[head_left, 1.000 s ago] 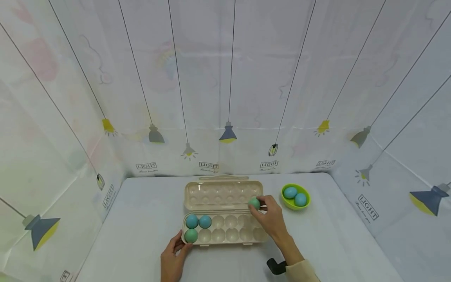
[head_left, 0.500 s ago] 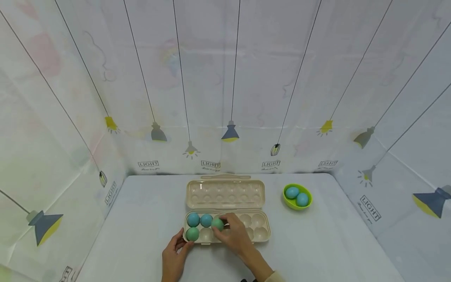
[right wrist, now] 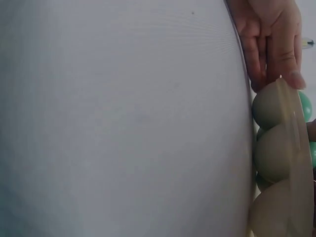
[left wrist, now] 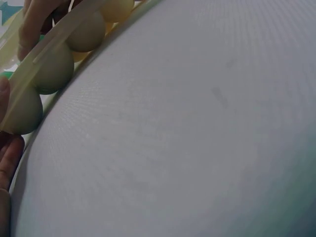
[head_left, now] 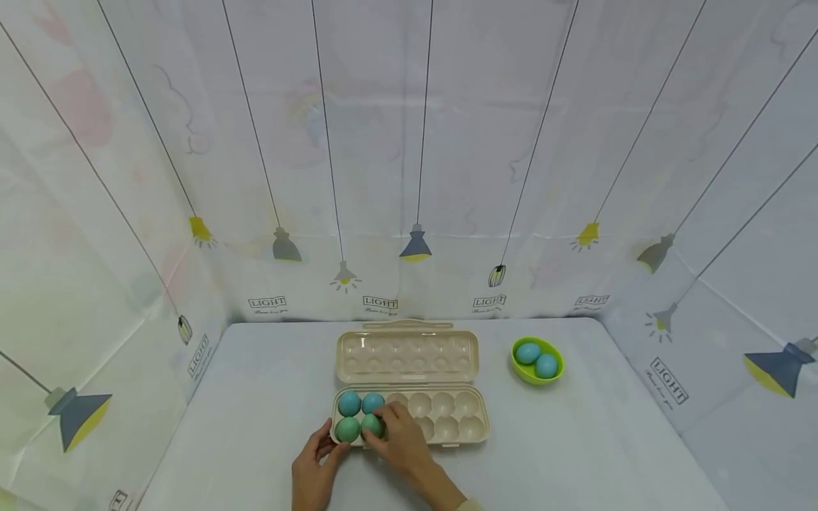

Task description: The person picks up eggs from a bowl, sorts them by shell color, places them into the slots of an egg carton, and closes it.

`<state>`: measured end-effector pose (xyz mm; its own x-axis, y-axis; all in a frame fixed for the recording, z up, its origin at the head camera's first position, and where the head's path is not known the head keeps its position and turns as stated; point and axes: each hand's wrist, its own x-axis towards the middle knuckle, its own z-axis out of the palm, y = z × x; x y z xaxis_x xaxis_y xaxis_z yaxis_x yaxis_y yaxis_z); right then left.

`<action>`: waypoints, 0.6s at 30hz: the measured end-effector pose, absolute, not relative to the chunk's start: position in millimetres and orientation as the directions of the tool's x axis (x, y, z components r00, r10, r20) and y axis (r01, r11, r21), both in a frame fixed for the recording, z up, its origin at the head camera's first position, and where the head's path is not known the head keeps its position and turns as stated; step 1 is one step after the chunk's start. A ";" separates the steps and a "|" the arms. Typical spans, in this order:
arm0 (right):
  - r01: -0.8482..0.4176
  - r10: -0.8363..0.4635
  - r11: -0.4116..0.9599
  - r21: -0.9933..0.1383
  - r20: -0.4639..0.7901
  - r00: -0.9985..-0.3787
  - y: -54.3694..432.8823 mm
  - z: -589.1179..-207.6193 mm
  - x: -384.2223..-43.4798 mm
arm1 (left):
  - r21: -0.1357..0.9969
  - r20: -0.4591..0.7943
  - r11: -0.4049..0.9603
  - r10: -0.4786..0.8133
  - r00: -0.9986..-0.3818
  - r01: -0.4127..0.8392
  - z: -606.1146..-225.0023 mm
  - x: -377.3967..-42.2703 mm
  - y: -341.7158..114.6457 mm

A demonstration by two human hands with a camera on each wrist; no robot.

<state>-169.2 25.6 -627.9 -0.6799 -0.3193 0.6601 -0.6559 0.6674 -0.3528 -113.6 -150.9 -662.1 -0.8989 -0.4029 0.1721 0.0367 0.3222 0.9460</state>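
Observation:
A beige egg carton [head_left: 476, 428] lies unfolded on the table, its lid [head_left: 407, 358] tipped back. My left hand [head_left: 313, 465] holds the tray's left front corner; the right wrist view has its thumb over the rim and fingers lower down. With my right hand [head_left: 405, 441] I pinch a green egg [head_left: 371, 426] at the second front cup; whether it is fully seated cannot be told. Beside it, another green egg [head_left: 348, 429] occupies the front left cup. Behind them sit two blue eggs [head_left: 349, 404] in the back row.
To the carton's right stands a lime green bowl [head_left: 538, 380] with two blue eggs [head_left: 546, 366] inside. A white table [head_left: 255, 397] spreads beneath everything. Hangings printed with lamps [head_left: 415, 245] enclose the back and sides.
My right hand has brought the green egg leftward and down, from near the lid's right side to the second front cup. The left hand stays at the corner.

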 end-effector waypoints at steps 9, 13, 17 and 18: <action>-0.635 -0.321 0.677 -0.372 0.627 -0.710 24.7 -627.4 -166.3 | 0.944 0.106 0.328 -0.404 -0.909 -0.036 -661.6 -114.4 -153.5; -0.636 -0.339 0.679 -0.367 0.612 -0.715 25.5 -624.3 -165.4 | 0.939 0.095 0.339 -0.409 -0.908 -0.054 -663.5 -114.8 -153.8; -0.649 -0.366 0.677 -0.349 0.605 -0.707 27.7 -621.6 -165.3 | 0.936 0.100 0.347 -0.414 -0.905 -0.055 -664.5 -115.1 -153.3; -0.652 -0.373 0.675 -0.346 0.602 -0.706 28.6 -620.5 -165.0 | 0.936 0.098 0.347 -0.415 -0.905 -0.058 -664.3 -115.1 -153.2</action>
